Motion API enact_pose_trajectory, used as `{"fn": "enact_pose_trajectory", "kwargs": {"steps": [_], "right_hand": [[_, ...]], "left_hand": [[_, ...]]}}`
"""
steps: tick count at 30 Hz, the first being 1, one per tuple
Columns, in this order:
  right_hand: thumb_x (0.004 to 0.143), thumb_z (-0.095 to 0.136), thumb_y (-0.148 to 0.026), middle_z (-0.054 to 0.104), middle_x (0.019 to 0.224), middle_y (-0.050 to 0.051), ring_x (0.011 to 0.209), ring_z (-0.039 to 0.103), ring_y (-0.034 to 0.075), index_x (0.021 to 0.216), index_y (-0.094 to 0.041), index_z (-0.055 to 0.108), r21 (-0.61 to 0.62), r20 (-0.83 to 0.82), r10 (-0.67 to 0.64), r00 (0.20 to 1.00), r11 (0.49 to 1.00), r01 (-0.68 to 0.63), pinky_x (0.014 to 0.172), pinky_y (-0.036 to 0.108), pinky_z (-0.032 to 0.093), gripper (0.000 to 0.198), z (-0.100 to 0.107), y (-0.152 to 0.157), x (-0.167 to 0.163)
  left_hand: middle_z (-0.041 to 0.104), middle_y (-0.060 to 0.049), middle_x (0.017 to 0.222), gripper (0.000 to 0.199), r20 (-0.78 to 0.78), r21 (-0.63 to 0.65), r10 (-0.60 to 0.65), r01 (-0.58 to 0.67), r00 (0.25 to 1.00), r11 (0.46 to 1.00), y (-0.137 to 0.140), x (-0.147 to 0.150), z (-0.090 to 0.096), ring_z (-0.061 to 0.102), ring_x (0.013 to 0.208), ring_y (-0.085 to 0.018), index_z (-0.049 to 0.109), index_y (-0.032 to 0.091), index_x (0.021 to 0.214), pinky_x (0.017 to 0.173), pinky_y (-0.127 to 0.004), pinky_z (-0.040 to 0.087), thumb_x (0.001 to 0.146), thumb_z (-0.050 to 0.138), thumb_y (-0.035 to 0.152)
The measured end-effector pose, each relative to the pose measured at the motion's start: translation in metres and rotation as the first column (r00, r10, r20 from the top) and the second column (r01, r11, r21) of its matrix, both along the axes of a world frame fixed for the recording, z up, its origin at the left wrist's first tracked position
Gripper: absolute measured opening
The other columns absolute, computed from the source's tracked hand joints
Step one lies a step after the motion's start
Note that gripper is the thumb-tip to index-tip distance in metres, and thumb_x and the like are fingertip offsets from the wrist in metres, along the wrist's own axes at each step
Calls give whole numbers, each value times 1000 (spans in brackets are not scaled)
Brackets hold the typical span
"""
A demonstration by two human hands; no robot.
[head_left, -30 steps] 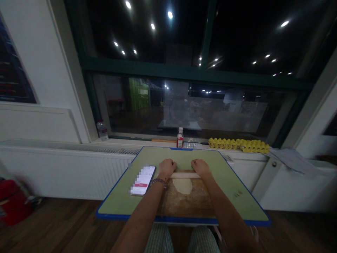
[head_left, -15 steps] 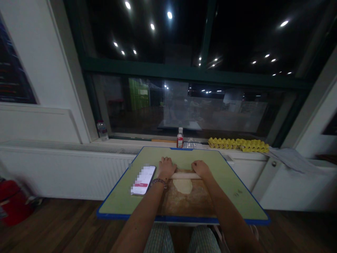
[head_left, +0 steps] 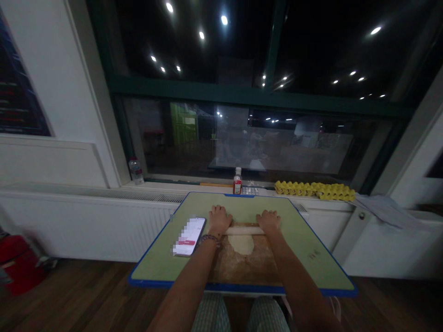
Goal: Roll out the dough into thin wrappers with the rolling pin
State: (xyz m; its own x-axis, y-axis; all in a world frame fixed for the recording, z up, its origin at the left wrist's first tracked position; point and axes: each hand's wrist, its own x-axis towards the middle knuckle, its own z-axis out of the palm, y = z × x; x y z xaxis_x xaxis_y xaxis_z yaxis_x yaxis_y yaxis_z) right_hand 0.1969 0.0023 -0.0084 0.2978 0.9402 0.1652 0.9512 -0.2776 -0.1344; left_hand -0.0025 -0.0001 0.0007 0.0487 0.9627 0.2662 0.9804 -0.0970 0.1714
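Both forearms bare, no sleeves. Beaded bracelet on left wrist, beads dark and purplish. Lap: light checked trousers, fine green-white pattern.

The table is pale green with a blue rim. The dough is cream on a brown board. The egg trays are yellow; the trousers are checked.
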Motion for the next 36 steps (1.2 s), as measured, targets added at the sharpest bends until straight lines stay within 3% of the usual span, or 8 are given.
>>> {"fn": "enact_pose_trajectory", "kwargs": {"steps": [10, 21, 31, 36], "right_hand": [[92, 43, -37, 64, 120, 22, 122, 50, 34, 113, -10, 67, 17, -10, -59, 998, 998, 59, 100, 47, 30, 42, -2, 0, 1], [91, 43, -35, 65, 118, 19, 119, 52, 33, 110, -12, 69, 32, 13, -54, 998, 998, 54, 97, 45, 34, 40, -5, 2, 2], [92, 42, -36, 64, 120, 21, 121, 50, 34, 112, -12, 68, 12, -12, -21, 1000, 1000, 21, 96, 45, 32, 40, -4, 1, 3], [91, 42, -36, 65, 117, 21, 118, 52, 33, 111, -10, 68, 23, 20, 18, 1000, 1000, -18, 94, 44, 34, 42, -2, -2, 2]], "left_hand": [[63, -15, 120, 34, 34, 10, -20, 20, 999, 1000, 2, -2, -1, 48, 118, -29, 68, 14, 104, 96, -39, 39, 88, 47, 35], [67, -13, 115, 33, 39, -16, -19, 20, 999, 1000, 1, -1, 1, 50, 118, -29, 72, 17, 94, 96, -39, 40, 89, 45, 35], [67, -13, 115, 33, 30, -32, -23, 24, 999, 999, 0, 0, 4, 50, 119, -29, 71, 16, 96, 97, -38, 40, 90, 44, 33], [64, -16, 120, 36, 12, -30, -14, 14, 1000, 999, -3, 1, 4, 49, 121, -29, 64, 13, 112, 97, -38, 40, 90, 45, 33]]}}
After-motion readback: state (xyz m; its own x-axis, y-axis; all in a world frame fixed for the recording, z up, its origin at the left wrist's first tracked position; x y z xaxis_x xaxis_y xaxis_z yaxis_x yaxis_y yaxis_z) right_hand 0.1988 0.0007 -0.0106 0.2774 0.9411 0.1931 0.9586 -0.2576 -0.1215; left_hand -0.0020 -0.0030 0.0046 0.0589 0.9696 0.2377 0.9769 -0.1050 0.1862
